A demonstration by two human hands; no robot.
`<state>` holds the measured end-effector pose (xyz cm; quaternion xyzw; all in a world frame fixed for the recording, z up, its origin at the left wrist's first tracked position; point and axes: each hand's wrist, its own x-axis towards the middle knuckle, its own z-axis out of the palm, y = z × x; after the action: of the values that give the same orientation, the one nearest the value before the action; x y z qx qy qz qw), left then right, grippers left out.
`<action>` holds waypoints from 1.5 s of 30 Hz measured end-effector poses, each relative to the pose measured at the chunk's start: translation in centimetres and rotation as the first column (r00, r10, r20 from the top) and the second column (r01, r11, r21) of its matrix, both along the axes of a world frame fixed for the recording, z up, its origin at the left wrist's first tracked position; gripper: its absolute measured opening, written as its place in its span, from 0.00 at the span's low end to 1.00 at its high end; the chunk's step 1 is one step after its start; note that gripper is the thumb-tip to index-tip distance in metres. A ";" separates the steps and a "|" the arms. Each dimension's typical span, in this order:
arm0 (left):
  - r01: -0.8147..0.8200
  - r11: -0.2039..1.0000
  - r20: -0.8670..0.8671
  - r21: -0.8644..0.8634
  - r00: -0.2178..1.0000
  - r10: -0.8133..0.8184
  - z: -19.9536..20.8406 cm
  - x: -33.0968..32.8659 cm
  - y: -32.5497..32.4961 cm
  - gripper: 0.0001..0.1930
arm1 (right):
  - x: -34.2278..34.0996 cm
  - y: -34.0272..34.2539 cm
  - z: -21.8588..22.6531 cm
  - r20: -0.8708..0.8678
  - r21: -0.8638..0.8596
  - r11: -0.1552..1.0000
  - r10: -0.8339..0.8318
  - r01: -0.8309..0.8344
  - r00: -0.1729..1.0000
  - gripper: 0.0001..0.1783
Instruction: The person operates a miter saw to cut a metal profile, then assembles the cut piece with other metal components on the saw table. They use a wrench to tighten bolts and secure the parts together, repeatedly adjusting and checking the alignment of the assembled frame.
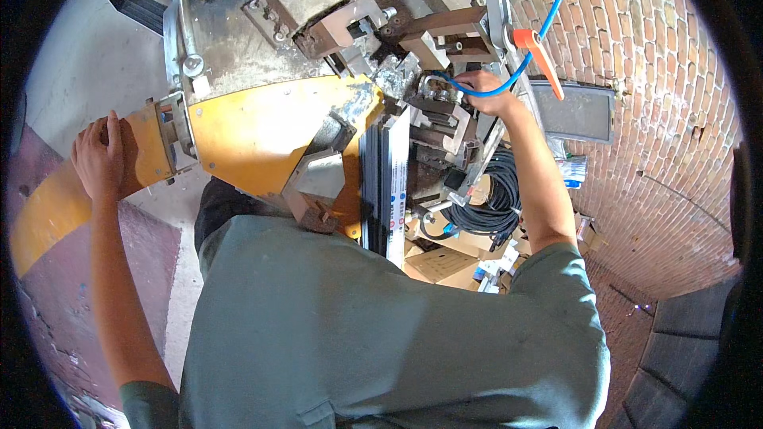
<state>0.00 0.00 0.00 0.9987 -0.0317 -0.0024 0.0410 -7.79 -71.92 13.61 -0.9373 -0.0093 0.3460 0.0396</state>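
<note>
orange guard arm (143,151): flat, long, under left palm | blue hose (509,71): thin, curved, pinched by right fingers near metal block

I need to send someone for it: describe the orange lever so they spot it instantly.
Start at the grey metal machine with yellow guard panels. Along its right edge, by the brick floor, the flat orange plastic lever slants downward beside the thin blue hose: the only bright orange piece there.

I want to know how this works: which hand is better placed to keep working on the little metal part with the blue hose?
Probably the right hand: it already touches the metal part by the blue hose. The left hand rests far off on the orange lever.
</note>
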 end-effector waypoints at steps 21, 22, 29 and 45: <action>-0.029 0.999 -0.018 0.028 0.999 0.030 0.4 -0.1 -0.1 0.26 | -0.2 -3.6 -3.2 -0.092 0.054 0.969 0.244 -0.240 0.965 0.26; -0.026 0.999 -0.011 0.020 1.000 0.026 0.4 -0.1 -0.1 0.26 | 0.1 -3.4 -2.9 -0.139 0.027 0.971 0.241 -0.240 0.961 0.26; 0.003 0.997 0.033 -0.071 0.999 0.000 0.1 -0.3 -0.1 0.26 | 0.9 -0.9 -1.2 -0.073 0.004 0.929 0.371 -0.371 0.926 0.20; 0.019 1.000 0.056 -0.020 0.998 -0.018 0.1 -0.3 -0.2 0.24 | 2.0 -2.4 -0.5 -0.203 0.096 0.991 0.113 -0.095 0.973 0.19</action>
<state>-0.31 -0.20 0.07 0.9975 -0.0423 0.0257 0.0502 -5.74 -74.37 13.09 -0.8918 -0.0690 0.4428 0.0621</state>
